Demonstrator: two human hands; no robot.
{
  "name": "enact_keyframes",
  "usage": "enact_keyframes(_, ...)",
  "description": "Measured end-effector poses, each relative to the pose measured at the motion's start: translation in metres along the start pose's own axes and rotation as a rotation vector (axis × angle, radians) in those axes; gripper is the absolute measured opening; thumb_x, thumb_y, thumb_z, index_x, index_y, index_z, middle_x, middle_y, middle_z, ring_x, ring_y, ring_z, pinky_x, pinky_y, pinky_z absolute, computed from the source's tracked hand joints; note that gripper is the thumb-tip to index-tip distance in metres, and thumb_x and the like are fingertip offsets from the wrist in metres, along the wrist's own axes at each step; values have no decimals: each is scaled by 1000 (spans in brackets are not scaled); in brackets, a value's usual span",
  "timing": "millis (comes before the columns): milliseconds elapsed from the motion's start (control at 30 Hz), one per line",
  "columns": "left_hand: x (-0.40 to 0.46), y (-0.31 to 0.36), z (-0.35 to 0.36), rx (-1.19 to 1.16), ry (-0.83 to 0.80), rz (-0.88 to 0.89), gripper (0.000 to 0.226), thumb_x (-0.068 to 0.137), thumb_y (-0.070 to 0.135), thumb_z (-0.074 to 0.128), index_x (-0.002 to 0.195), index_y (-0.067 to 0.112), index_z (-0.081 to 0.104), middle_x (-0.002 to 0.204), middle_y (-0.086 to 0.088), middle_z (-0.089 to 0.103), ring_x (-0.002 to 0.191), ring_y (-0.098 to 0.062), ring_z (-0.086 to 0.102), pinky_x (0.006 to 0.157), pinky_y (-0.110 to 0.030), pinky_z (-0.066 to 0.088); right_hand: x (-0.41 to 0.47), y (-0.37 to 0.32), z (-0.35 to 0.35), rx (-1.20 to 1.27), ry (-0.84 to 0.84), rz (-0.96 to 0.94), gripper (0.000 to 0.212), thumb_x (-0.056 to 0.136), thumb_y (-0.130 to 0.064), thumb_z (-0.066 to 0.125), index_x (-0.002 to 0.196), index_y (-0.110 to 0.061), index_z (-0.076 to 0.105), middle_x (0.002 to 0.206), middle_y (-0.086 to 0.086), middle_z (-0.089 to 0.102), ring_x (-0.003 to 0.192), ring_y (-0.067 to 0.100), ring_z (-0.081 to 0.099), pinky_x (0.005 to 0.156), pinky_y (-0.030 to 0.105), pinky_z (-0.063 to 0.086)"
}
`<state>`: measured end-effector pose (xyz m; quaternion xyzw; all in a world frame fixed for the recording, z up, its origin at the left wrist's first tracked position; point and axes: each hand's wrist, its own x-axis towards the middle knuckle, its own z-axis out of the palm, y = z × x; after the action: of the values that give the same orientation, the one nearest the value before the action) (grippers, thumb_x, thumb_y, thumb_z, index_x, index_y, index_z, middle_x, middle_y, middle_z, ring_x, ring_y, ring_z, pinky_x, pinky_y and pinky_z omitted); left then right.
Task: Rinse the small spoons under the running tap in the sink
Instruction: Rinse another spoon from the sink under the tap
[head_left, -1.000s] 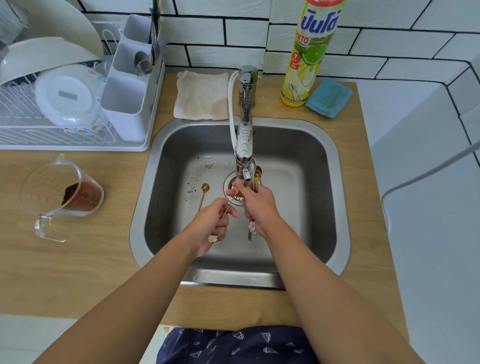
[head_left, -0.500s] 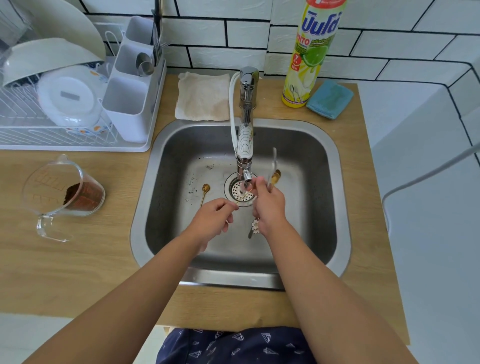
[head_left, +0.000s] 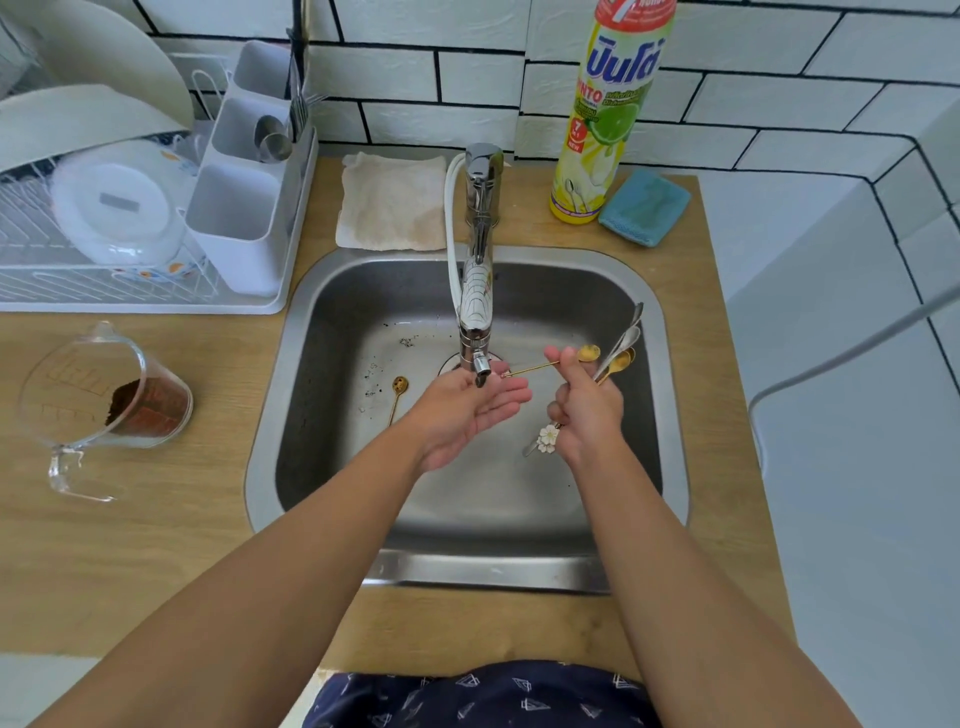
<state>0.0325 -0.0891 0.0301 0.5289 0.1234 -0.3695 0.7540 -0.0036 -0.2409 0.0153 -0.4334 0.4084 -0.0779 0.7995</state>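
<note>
My right hand (head_left: 584, 410) grips a bundle of small spoons (head_left: 621, 348), gold and silver, over the right half of the steel sink (head_left: 670, 395). A white flower ornament (head_left: 546, 438) on one handle sticks out below the fist. One gold spoon (head_left: 550, 364) lies crosswise between thumb and finger, its handle pointing left toward the tap spout (head_left: 480, 364). My left hand (head_left: 470, 410) is held flat, palm up, under the spout, fingers straight and holding nothing. Another gold spoon (head_left: 397, 395) lies on the sink floor to the left.
A dish rack (head_left: 104, 249) with plates and a cutlery holder (head_left: 244, 197) stands back left. A glass measuring cup (head_left: 98, 395) with brown powder lies on the counter. Behind the sink are a cloth (head_left: 389, 202), a detergent bottle (head_left: 608, 114) and a blue sponge (head_left: 644, 205).
My right hand has carried the spoon bundle rightward away from the tap. My left hand has let go of its spoon, opened flat and moved under the spout.
</note>
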Motion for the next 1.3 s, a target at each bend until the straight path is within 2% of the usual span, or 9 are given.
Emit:
enact_keyframes(100,-3,0,-3,100,100,-17,19,101,23,60,108,6,64,83,-6,78,77,-18,77,62,-23,58,-1,2,4,-37,-21,4,15,102,-21,66,102,-6,69,99,3,81,36,3,26,36,19,26)
enact_keyframes(233,-1,-1,1,245,275,-6,34,91,42,71,84,9,68,53,1,61,39,-8,50,39,-18,41,-6,10,10,-79,-68,6,25,101,-21,67,79,-20,77,89,0,80,37,4,27,37,20,26)
enact_keyframes(400,-10,1,-5,-23,-7,-13,17,106,12,48,112,4,62,95,-10,78,86,-18,76,72,-24,59,-3,4,9,-51,-37,-7,16,102,-23,65,93,-12,72,96,0,81,37,3,28,36,19,26)
enact_keyframes(567,-16,1,1,464,155,23,32,103,40,51,88,14,63,55,4,61,40,-9,47,39,-19,37,-16,15,21,-167,-100,49,16,100,-23,67,93,-12,76,68,-6,72,37,4,27,36,20,25)
enact_keyframes(800,-34,-7,-22,592,184,59,34,107,37,41,84,17,55,60,6,42,50,-8,33,46,-21,29,-30,28,28,-258,-195,131,29,95,-26,74,67,-27,81,51,-5,40,38,6,25,39,23,22)
enact_keyframes(933,-42,-7,-26,654,214,68,31,107,34,38,87,19,56,64,8,45,48,-4,34,46,-19,29,-21,23,32,-210,-125,104,37,96,-31,73,59,-32,80,61,0,48,38,5,25,40,23,22)
enact_keyframes(1033,-41,-1,-23,605,278,57,28,106,32,38,89,18,56,69,6,45,55,-9,36,49,-25,29,-36,39,33,-304,-203,155,19,92,-28,77,74,-24,82,74,10,53,40,7,27,40,23,24)
enact_keyframes(1167,-46,-2,-24,667,264,65,29,107,33,37,89,18,54,73,4,46,61,-11,37,54,-27,30,-35,36,32,-293,-182,170,13,89,-23,80,95,-11,78,53,-4,57,38,6,28,37,21,25)
enact_keyframes(1300,-45,-4,-27,697,240,59,30,107,34,36,88,20,54,73,5,45,59,-10,35,52,-23,29,-24,28,30,-183,-58,139,28,93,-29,77,67,-18,80,71,3,67,37,6,26,39,23,23)
